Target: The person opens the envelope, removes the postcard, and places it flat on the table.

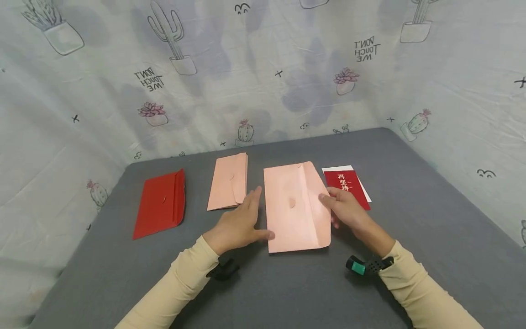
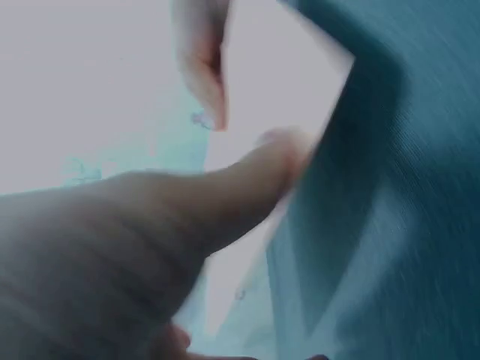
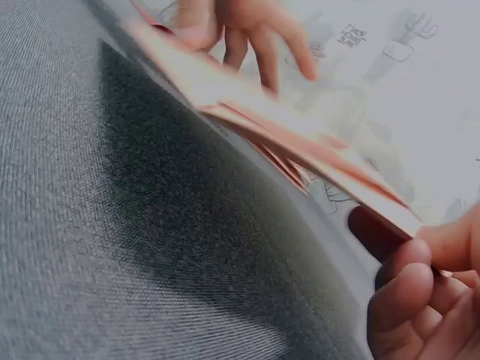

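A pink envelope (image 1: 287, 210) is held slightly above the grey table, its flap side up. At its right edge, my right hand (image 1: 347, 208) pinches it between thumb and fingers, which the right wrist view shows close up. My left hand (image 1: 240, 224) is at the envelope's left edge, the thumb against it and the other fingers extended and spread. In the left wrist view the left thumb (image 2: 255, 180) is blurred over the pale envelope (image 2: 285, 67). The envelope's underside is hidden in the head view.
A second pink envelope (image 1: 227, 180) lies beyond the left hand, and a red envelope (image 1: 160, 203) farther left. Partly behind the right hand is a red card (image 1: 358, 186) with white characters, over a white one (image 1: 345, 168). Patterned cloth (image 1: 267, 91) surrounds the grey table (image 1: 287, 292).
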Demonstrator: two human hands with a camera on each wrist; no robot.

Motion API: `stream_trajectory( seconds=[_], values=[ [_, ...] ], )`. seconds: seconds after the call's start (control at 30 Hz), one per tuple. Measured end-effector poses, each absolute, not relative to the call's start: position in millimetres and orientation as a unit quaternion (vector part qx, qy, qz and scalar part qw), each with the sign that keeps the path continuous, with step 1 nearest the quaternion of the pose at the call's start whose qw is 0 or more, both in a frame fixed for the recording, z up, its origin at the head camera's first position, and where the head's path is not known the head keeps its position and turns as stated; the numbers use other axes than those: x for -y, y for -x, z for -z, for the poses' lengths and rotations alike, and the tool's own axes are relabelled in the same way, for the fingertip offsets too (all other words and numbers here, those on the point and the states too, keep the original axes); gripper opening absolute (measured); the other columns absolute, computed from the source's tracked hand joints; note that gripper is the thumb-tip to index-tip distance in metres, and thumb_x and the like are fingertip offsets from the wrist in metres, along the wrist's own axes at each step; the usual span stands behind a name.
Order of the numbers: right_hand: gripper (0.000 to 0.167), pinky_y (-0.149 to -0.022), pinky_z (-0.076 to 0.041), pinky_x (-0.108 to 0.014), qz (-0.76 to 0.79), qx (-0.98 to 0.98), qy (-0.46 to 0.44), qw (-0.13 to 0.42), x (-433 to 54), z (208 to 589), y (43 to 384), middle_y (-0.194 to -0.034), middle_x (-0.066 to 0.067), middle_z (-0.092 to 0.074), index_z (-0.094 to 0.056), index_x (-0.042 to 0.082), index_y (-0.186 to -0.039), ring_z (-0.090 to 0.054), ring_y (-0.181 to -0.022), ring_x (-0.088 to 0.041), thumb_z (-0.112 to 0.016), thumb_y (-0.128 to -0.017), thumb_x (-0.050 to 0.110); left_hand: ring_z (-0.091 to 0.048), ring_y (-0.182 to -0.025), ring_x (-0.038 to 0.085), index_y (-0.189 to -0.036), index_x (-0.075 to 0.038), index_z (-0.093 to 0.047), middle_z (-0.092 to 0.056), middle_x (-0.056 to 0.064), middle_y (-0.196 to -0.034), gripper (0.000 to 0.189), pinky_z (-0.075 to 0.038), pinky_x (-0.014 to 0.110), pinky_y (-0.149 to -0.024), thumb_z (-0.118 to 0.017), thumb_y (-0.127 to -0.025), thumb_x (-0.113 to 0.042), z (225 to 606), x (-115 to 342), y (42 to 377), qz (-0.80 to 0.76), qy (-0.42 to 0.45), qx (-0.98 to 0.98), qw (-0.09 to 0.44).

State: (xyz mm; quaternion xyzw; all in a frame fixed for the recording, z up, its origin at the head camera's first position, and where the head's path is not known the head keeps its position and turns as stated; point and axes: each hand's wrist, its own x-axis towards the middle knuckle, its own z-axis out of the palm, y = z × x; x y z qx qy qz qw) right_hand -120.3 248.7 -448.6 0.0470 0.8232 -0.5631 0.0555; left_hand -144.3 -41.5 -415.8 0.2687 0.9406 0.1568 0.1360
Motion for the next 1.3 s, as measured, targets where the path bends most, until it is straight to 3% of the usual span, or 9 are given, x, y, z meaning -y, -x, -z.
stream_trajectory(
  seconds=[0.1, 0.17, 0.27, 0.37, 0.63, 0.9, 1.03, 1.2, 1.3],
  values=[
    [0.045, -0.052, -0.051, -0.028, 0.58, -0.81, -0.066, 0.044, -249.1, 446.9, 122.7, -0.065, 0.001, -0.061, -0.05, -0.002, -0.134, -0.056, -0.051, -0.015, -0.055, -0.104, 0.031, -0.065, -0.122, 0.031, -0.163, -0.008, -0.007, -0.044, 0.016, -0.158, 0.11, -0.055, 0.045, -0.082, -0.074, -0.088, -0.053, 413.0, 42.1, 149.6, -0.236, -0.225, -0.934, 0.149],
    [0.049, -0.054, -0.053, -0.028, 0.595, -0.799, -0.072, 0.038, -249.5, 446.0, 123.4, -0.069, 0.001, -0.063, -0.047, -0.003, -0.137, -0.057, -0.051, -0.014, -0.055, -0.104, 0.032, -0.072, -0.103, 0.026, -0.159, -0.007, -0.024, -0.061, 0.015, -0.142, 0.092, -0.056, 0.044, -0.082, -0.071, -0.092, -0.048, 412.1, 43.1, 154.2, -0.279, -0.21, -0.921, 0.171],
    [0.052, -0.056, -0.055, -0.028, 0.614, -0.785, -0.073, 0.036, -249.5, 445.6, 122.6, -0.074, 0.002, -0.065, -0.045, -0.004, -0.138, -0.058, -0.053, -0.013, -0.056, -0.104, 0.034, -0.073, -0.092, 0.019, -0.134, -0.005, -0.057, -0.075, 0.01, -0.111, 0.049, -0.056, 0.037, -0.071, -0.065, -0.098, -0.036, 411.9, 46.0, 163.6, -0.333, -0.21, -0.898, 0.195],
    [0.052, -0.059, -0.057, -0.029, 0.632, -0.772, -0.06, 0.041, -249.0, 445.9, 121.3, -0.079, 0.003, -0.066, -0.043, -0.005, -0.138, -0.06, -0.058, -0.012, -0.057, -0.104, 0.032, -0.072, -0.082, 0.016, -0.108, -0.005, -0.069, -0.074, 0.006, -0.091, 0.023, -0.051, 0.03, -0.059, -0.06, -0.102, -0.024, 413.3, 50.6, 172.7, -0.392, -0.206, -0.873, 0.203],
    [0.051, -0.064, -0.059, -0.032, 0.658, -0.751, -0.018, 0.046, -244.7, 445.5, 118.9, -0.097, 0.005, -0.071, -0.044, -0.001, -0.138, -0.066, -0.075, -0.014, -0.056, -0.104, 0.035, -0.054, -0.067, 0.018, -0.111, -0.003, -0.059, -0.051, 0.005, -0.081, 0.022, -0.049, 0.028, -0.062, -0.044, -0.108, -0.019, 401.7, 66.0, 181.7, -0.43, -0.17, -0.883, 0.085],
    [0.042, -0.062, -0.058, -0.029, 0.639, -0.768, -0.012, 0.042, -262.6, 441.8, 109.3, -0.095, 0.011, -0.072, -0.05, 0.0, -0.134, -0.065, -0.074, -0.012, -0.055, -0.105, 0.03, -0.052, -0.068, 0.019, -0.127, 0.004, -0.053, -0.056, 0.016, -0.095, 0.039, -0.045, 0.03, -0.062, -0.031, -0.111, -0.024, 370.8, 137.8, 233.3, -0.391, -0.048, -0.919, -0.031],
    [0.029, -0.059, -0.056, -0.029, 0.621, -0.783, -0.02, 0.023, -283.5, 440.3, 96.0, -0.092, 0.017, -0.071, -0.056, 0.01, -0.126, -0.063, -0.072, -0.008, -0.054, -0.105, 0.031, -0.051, -0.062, 0.018, -0.114, 0.005, -0.055, -0.054, 0.01, -0.079, 0.039, -0.044, 0.032, -0.061, -0.03, -0.111, -0.024, 366.0, 163.0, 265.4, -0.368, -0.017, -0.928, -0.062],
    [0.019, -0.059, -0.055, -0.029, 0.606, -0.795, -0.013, 0.019, -288.5, 444.0, 96.0, -0.092, 0.02, -0.071, -0.06, 0.021, -0.12, -0.063, -0.073, -0.009, -0.054, -0.106, 0.031, -0.052, -0.076, 0.021, -0.1, 0.001, -0.053, -0.051, 0.007, -0.088, 0.032, -0.048, 0.031, -0.068, -0.03, -0.109, -0.019, 373.9, 199.9, 285.7, -0.404, 0.043, -0.913, -0.048],
    [0.018, -0.058, -0.054, -0.029, 0.604, -0.797, -0.006, 0.027, -282.4, 447.0, 101.4, -0.092, 0.02, -0.071, -0.06, 0.023, -0.12, -0.063, -0.072, -0.01, -0.054, -0.106, 0.03, -0.046, -0.073, 0.02, -0.078, -0.006, -0.051, -0.047, 0.002, -0.078, 0.032, -0.047, 0.032, -0.067, -0.033, -0.104, -0.013, 383.2, 225.9, 288.8, -0.432, 0.087, -0.897, -0.037]
  ],
)
